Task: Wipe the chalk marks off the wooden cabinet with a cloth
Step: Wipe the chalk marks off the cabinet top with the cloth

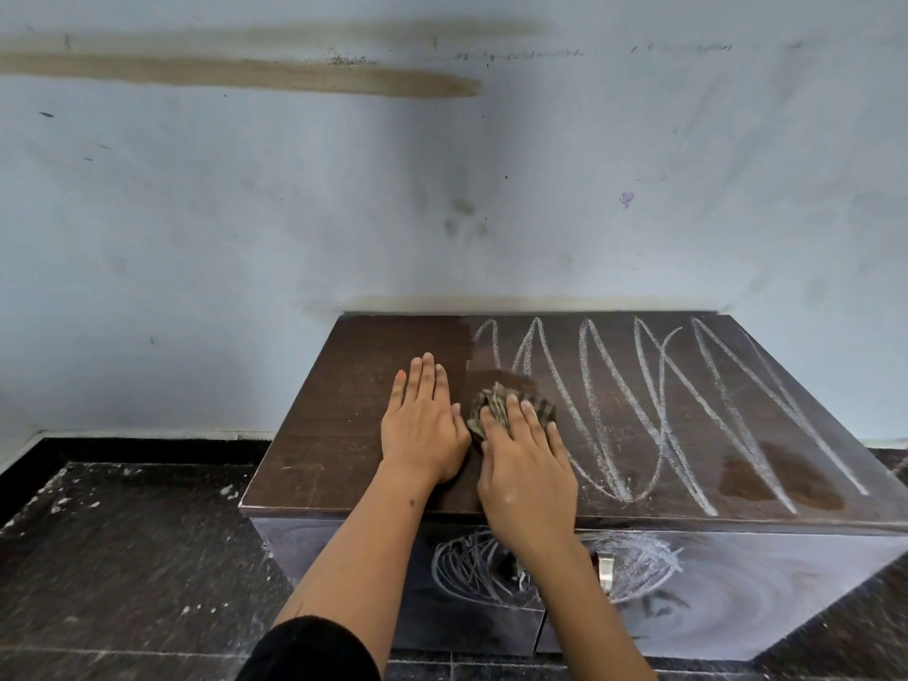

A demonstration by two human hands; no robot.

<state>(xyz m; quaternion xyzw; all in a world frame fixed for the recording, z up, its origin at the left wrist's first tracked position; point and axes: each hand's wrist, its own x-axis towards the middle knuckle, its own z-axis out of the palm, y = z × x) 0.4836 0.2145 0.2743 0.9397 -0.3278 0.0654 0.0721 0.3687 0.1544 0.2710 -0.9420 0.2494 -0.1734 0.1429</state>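
Note:
A low dark wooden cabinet point(334, 435) stands against the wall. White chalk zigzags point(688, 400) cover the right two thirds of its top; the left part is free of chalk. More chalk scribbles point(634, 562) mark the front face. My right hand point(528, 464) presses a crumpled brown striped cloth point(496, 400) onto the top at the chalk's left edge, fingers straight over the cloth. My left hand point(422, 425) lies flat on the wiped wood, just left of the cloth.
A pale blue stained wall point(442, 189) rises right behind the cabinet. Dark speckled floor tiles point(123, 557) dusted with white flecks lie to the left. A metal handle point(605, 567) shows on the cabinet front. Two damp-looking patches point(781, 479) sit near the top's front right.

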